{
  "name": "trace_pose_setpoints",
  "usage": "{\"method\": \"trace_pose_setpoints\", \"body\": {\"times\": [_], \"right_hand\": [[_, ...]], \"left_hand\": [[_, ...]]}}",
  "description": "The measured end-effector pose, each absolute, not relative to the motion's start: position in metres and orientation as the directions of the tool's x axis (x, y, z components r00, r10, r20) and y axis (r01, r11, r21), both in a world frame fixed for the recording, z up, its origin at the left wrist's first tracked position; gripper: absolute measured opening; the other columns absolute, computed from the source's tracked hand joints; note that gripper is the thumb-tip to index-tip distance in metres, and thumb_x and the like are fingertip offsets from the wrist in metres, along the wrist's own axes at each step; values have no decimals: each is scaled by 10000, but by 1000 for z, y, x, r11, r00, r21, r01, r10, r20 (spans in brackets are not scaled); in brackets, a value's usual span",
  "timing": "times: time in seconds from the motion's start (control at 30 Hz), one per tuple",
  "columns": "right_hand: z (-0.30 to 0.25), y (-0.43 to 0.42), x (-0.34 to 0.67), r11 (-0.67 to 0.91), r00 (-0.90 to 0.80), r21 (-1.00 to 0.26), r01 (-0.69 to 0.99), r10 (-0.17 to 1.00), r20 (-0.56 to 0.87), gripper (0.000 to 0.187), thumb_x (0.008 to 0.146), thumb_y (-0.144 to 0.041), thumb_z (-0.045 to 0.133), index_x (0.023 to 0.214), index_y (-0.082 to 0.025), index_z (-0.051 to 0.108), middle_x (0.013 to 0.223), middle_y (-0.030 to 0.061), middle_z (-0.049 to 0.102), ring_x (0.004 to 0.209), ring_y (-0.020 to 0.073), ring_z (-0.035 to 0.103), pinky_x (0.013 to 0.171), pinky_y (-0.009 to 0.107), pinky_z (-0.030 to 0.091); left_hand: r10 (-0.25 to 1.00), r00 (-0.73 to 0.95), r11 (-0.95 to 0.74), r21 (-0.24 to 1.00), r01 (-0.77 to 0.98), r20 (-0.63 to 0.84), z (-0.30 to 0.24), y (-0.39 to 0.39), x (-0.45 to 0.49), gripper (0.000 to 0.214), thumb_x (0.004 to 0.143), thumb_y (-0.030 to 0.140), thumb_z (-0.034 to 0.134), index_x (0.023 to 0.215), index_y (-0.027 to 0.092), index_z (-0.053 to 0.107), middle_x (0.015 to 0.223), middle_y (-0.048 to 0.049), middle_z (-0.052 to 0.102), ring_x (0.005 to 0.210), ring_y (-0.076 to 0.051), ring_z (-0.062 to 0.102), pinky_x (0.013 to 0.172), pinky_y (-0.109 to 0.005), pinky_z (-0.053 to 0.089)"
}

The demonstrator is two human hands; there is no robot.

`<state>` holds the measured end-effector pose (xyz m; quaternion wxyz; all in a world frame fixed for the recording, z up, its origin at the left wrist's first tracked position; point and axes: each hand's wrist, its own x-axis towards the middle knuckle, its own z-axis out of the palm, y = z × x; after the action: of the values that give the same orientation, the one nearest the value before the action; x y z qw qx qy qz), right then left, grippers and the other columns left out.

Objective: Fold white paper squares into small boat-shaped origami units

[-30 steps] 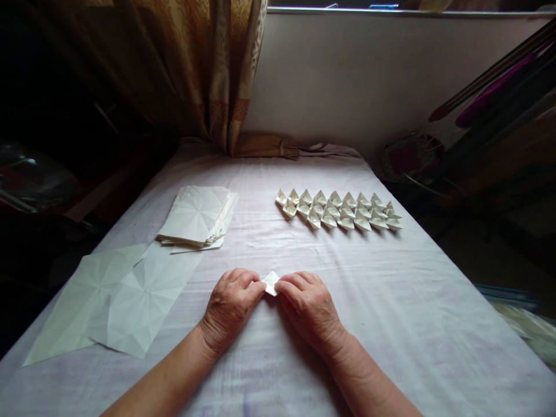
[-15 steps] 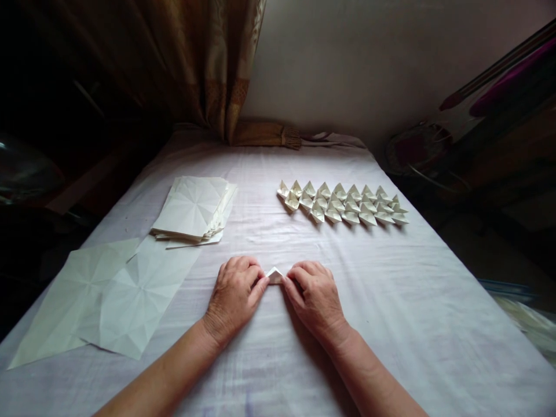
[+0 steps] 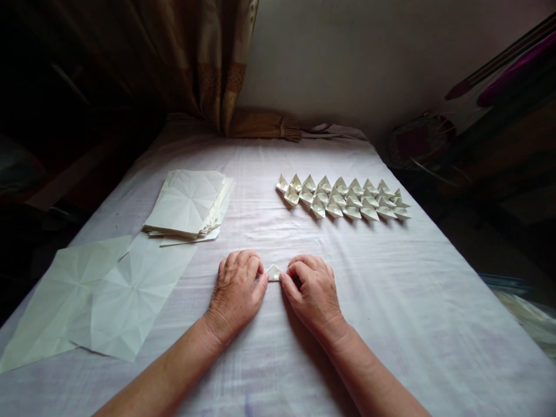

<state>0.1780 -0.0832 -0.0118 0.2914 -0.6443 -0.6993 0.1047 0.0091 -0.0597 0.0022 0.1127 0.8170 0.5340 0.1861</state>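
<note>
My left hand (image 3: 237,289) and my right hand (image 3: 313,292) rest on the white cloth, fingers curled, pinching a small folded white paper piece (image 3: 273,272) between them. Only its pointed tip shows between the thumbs. Farther back on the right lie several finished folded paper pieces (image 3: 343,198) set out in rows. To the left sits a stack of creased square sheets (image 3: 186,204), and nearer me two creased sheets (image 3: 108,292) lie flat and overlapping.
The white cloth-covered surface (image 3: 391,301) runs back to a pale wall. A brown patterned curtain (image 3: 217,63) hangs at the back left. Dark clutter and rods (image 3: 499,81) stand off the right edge; the left side is dark.
Both hands have closed tighter on the small paper, so less of it shows. The view has tipped slightly, shifting everything a little up in frame.
</note>
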Motion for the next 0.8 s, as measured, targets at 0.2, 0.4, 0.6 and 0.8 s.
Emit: {"method": "trace_pose_setpoints", "body": {"times": [0.2,0.4,0.6,0.8], "right_hand": [[-13,-83,178,130,10,-547,827,970,245,17,846,-215,633,840,-231,635,902,18,652,892,209,551,800,340,342],[-12,-84,179,148,-9,-558,817,970,245,53,850,-210,648,811,-245,660,901,10,658,888,204,555,812,349,336],[-13,-84,182,159,-18,-565,809,969,247,62,857,-205,635,838,-251,672,938,13,665,925,205,569,826,354,340],[-11,-85,187,139,-5,-567,812,973,232,85,860,-208,613,824,-255,673,961,17,669,959,207,571,860,366,342]], "left_hand": [[931,337,-362,464,809,140,-1,-60,10,128,871,165,555,902,258,637,1051,-25,611,1023,-232,510,888,-399,375],[929,335,-370,470,802,158,-5,-60,9,218,892,190,564,1005,318,699,1142,-25,603,1092,-232,507,945,-416,368],[925,337,-379,490,785,175,-5,-59,6,236,899,220,591,1029,357,734,1156,-29,621,1113,-242,526,949,-427,393],[925,349,-377,487,787,152,-7,-57,3,295,890,184,600,1024,402,747,1310,-21,595,1260,-270,475,1043,-487,356]]}}
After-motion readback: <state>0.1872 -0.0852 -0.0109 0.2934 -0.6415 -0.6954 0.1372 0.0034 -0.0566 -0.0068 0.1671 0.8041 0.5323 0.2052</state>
